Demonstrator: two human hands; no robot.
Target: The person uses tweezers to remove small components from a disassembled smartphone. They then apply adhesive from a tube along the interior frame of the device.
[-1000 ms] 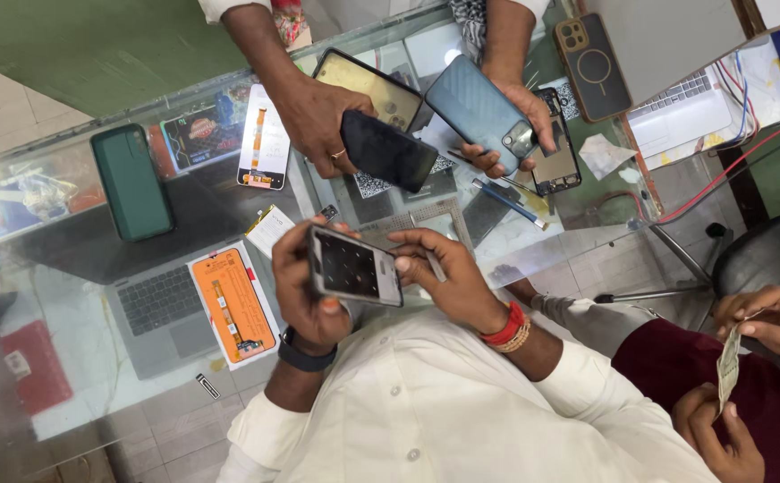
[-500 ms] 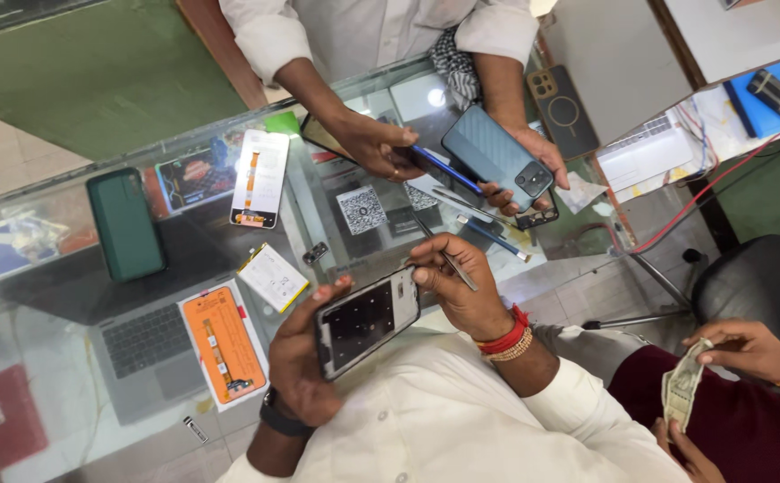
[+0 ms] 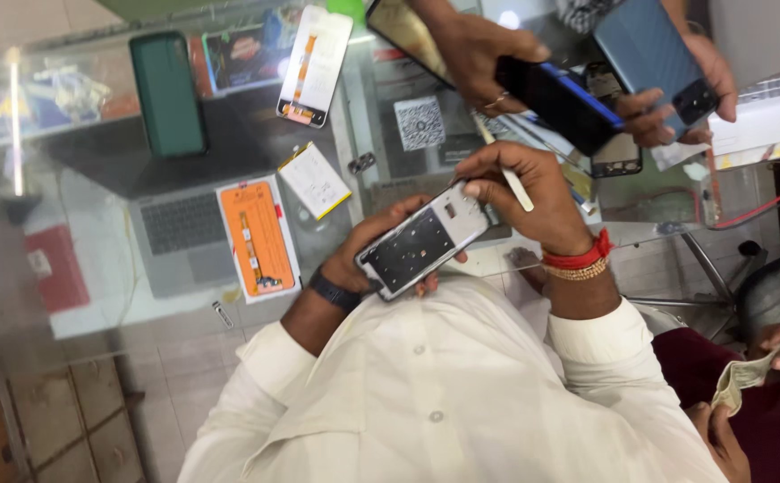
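The left hand (image 3: 363, 268) now tilts the opened phone (image 3: 423, 240) flatter than a moment ago, gripping it, while the right hand (image 3: 524, 192), pinching a thin white tool (image 3: 517, 190), has closed in on its top edge.

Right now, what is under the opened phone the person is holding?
The left hand cups the opened phone from beneath, fingers curling past its lower edge. Below is the white shirt and glass counter. The palm and the phone's underside are hidden.
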